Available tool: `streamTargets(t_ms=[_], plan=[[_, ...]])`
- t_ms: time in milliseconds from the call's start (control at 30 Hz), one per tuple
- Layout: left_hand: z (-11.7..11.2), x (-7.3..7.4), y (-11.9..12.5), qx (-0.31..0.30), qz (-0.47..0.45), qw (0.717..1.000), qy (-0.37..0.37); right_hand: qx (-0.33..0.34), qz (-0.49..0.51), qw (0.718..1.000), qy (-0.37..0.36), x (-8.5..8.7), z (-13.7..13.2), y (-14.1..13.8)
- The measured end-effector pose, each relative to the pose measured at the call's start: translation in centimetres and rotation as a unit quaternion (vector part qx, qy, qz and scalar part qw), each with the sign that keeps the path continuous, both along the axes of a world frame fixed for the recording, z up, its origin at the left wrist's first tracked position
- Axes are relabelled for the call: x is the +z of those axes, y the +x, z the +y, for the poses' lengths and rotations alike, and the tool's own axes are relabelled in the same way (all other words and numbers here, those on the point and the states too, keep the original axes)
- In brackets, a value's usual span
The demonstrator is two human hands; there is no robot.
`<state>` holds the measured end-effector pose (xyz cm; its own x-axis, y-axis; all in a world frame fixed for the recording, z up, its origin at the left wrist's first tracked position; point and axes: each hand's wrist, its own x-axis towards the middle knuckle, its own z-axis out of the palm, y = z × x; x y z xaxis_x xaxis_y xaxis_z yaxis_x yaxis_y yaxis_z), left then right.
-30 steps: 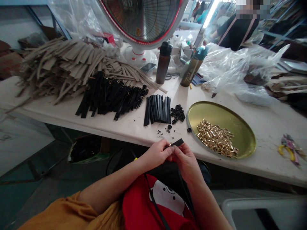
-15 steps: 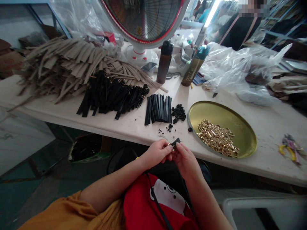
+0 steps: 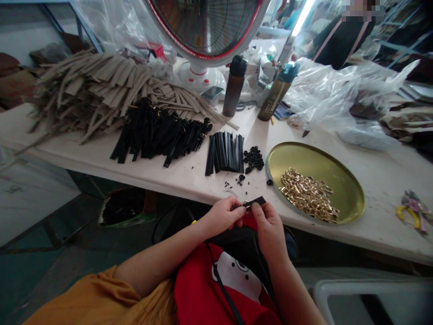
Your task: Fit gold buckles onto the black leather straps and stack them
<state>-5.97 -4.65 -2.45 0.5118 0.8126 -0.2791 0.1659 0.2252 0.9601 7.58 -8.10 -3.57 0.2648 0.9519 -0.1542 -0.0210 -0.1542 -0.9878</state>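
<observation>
My left hand (image 3: 225, 215) and my right hand (image 3: 269, 223) meet just below the table's front edge, both pinched on a short black strap (image 3: 256, 201) with a small gold buckle at its left end. On the table just beyond lie a neat row of black straps (image 3: 225, 152), a small heap of black loops (image 3: 253, 159) and a round gold tray (image 3: 345, 180) holding several gold buckles (image 3: 309, 195). A larger pile of black straps with buckles (image 3: 158, 133) lies to the left.
A heap of tan strips (image 3: 101, 85) covers the far left of the table. A fan (image 3: 206, 27), two bottles (image 3: 233, 85) and clear plastic bags (image 3: 338, 95) stand at the back. Pliers (image 3: 411, 212) lie at the right. Another person sits behind the bags.
The strap in my hands has turned a little and its free end now points right. My hands have stayed at the table edge.
</observation>
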Motion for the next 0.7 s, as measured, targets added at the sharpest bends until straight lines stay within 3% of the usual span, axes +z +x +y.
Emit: streamTargets(t_ms=[100, 200, 467, 567, 633, 700], plan=[[-0.1, -0.1, -0.1, 0.003, 0.001, 1.0, 0.026, 0.076, 0.173, 0.98, -0.056, 0.1, 0.4, 0.2], [-0.2, -0.1, -0.2, 0.006, -0.024, 0.999, 0.022, 0.11, 0.268, 0.955, -0.069, 0.2, 0.6, 0.0], [-0.2, 0.1, -0.2, 0.012, -0.038, 0.998, -0.039, 0.109, 0.26, 0.957, -0.072, 0.3, 0.1, -0.6], [-0.1, -0.1, -0.2, 0.002, -0.035, 0.998, -0.056, 0.115, 0.205, 0.969, -0.073, 0.2, 0.0, -0.6], [-0.1, -0.5, -0.3, 0.003, -0.032, 0.998, -0.06, 0.079, 0.076, 0.993, -0.037, -0.1, -0.2, -0.6], [-0.1, -0.7, -0.3, 0.008, -0.022, 0.998, -0.053, 0.027, -0.096, 0.994, 0.041, -0.4, -0.5, -0.6]])
